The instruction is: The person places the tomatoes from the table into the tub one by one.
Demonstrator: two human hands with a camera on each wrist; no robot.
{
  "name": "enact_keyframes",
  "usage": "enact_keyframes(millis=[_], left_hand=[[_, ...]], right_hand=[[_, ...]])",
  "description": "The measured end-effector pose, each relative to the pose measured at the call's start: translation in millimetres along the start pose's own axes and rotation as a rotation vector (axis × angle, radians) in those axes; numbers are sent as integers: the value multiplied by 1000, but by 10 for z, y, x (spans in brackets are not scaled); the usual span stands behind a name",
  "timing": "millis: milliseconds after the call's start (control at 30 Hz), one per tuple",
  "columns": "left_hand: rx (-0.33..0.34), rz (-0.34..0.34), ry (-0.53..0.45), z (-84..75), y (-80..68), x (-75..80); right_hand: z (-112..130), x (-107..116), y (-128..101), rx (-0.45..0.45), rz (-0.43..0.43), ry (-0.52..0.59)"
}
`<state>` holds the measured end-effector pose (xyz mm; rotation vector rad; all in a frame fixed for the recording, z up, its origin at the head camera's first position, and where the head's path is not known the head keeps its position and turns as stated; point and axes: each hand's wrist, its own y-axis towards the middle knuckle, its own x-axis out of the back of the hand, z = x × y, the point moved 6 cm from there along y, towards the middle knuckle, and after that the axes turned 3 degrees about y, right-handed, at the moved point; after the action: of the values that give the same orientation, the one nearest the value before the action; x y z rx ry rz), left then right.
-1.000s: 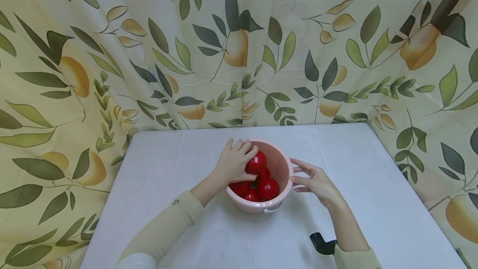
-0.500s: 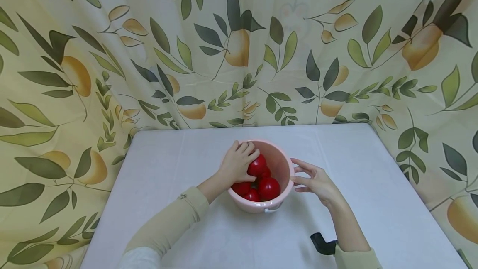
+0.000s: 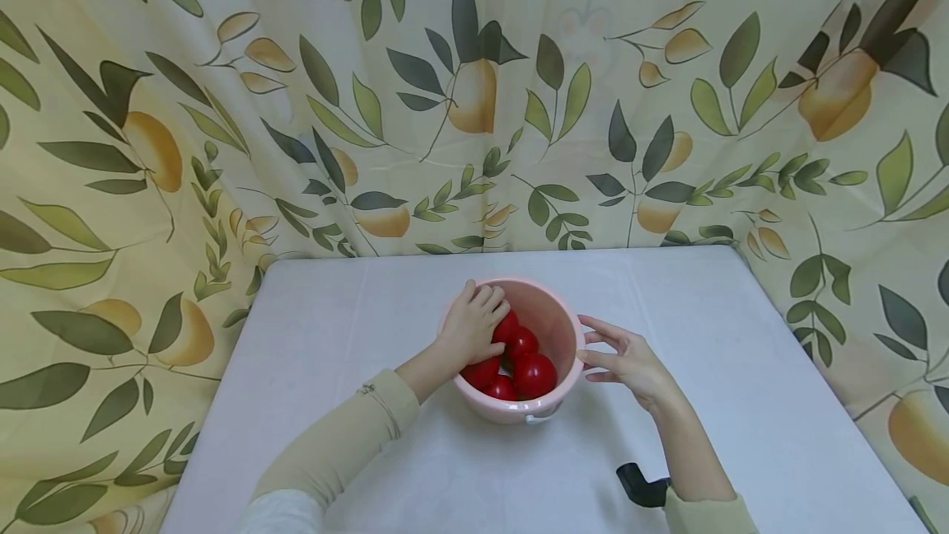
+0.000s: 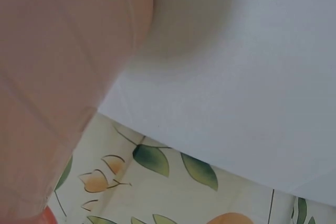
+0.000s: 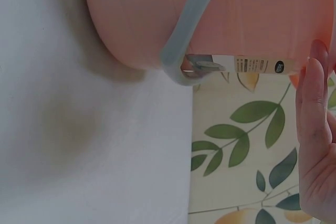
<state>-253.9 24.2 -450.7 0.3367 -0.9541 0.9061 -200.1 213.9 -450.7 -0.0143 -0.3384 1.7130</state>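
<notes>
Your left hand [image 3: 474, 326] is curled over the topmost red tomato [image 3: 507, 326] inside the pink bucket [image 3: 552, 316], fingers wrapped across its upper side and thumb low against it, so the fruit is gripped while it sits among the others; your right hand [image 3: 627, 358] has hold of nothing, its fingers straight and a little spread, fingertips just beside the bucket's right wall, though whether they touch it cannot be told from the head view; in the right wrist view the right fingers [image 5: 315, 124] lie straight alongside the bucket's outer wall [image 5: 142, 19], close to a printed label and next to the grey handle [image 5: 191, 35] that hangs down the side; the bucket stands upright near the middle of the white table [image 3: 334, 328], with three more tomatoes [image 3: 534, 374] packed below and in front of the gripped one, all touching one another; the left wrist view shows only the bucket's pink wall [image 4: 58, 77] close up, the tabletop and a strip of the cloth beyond its edge; a curtain printed with leaves and yellow fruit [image 3: 474, 97] hangs behind and to both sides of the table; both your forearms wear pale beige sleeves [image 3: 334, 443]; a small black object [image 3: 641, 486] sits at your right wrist.
</notes>
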Motion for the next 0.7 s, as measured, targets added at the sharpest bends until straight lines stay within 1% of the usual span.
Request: enact_keyframes(millis=[133, 200, 300, 400, 467, 567, 633, 700], left_hand=[[0, -7, -17, 7, 1, 6], [3, -20, -41, 19, -6, 17], [42, -88, -150, 65, -23, 66], [132, -198, -315, 155, -73, 125], [212, -277, -420, 231, -133, 148], [338, -367, -544, 363, -259, 150], [413, -418, -609, 465, -362, 136], [476, -454, -656, 571, -464, 110]], right_hand=[[-4, 5, 2, -1, -2, -2], [-7, 5, 4, 1, -3, -2], [-11, 7, 7, 3, -6, 0], [-13, 3, 7, 4, -9, -2], [-9, 0, 1, 3, -12, -11], [16, -1, -13, -2, -12, -48], [62, 12, -27, 18, -9, -120], [153, 54, -41, 87, -24, -238]])
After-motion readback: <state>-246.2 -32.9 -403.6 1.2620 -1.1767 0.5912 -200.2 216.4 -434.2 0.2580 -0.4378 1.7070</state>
